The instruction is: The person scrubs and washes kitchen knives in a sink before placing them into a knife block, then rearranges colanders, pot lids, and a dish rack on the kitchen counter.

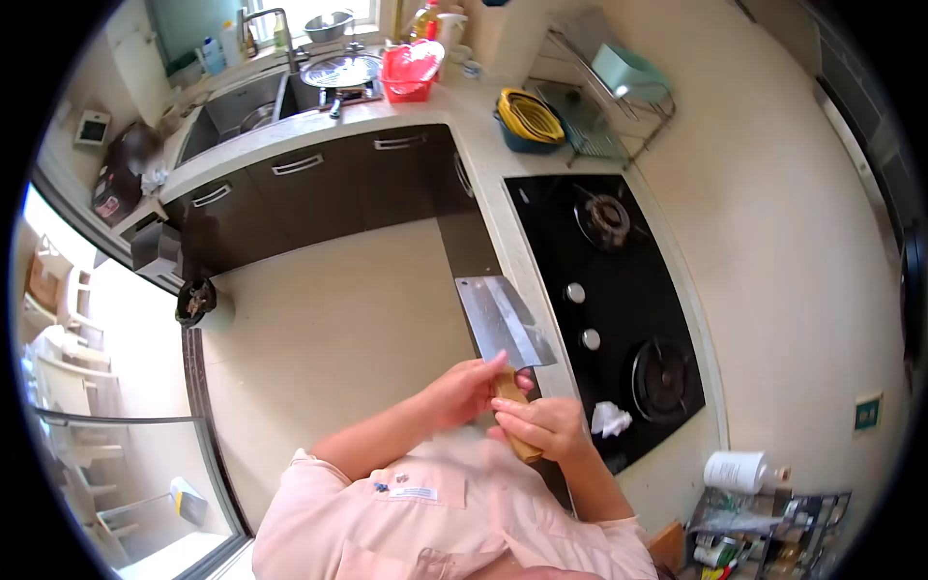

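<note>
Above the pale floor (329,300), the left hand (466,391) and right hand (547,427) both grasp the handle (507,389) of a cleaver (498,319), its blade near the light countertop (483,164) (a black hob (628,300) is set into it). A white crumple (609,419), perhaps tissue, lies beside the nearer burner (665,379).

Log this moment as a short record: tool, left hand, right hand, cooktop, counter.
Tool: cleaver, blade pointing away from the body
Left hand: at the blade end of the tan handle
Right hand: on the handle, farther from the blade
Cooktop: black, two burners; crumpled white tissue beside the nearer one
Counter: yellow basket in blue basin
</note>
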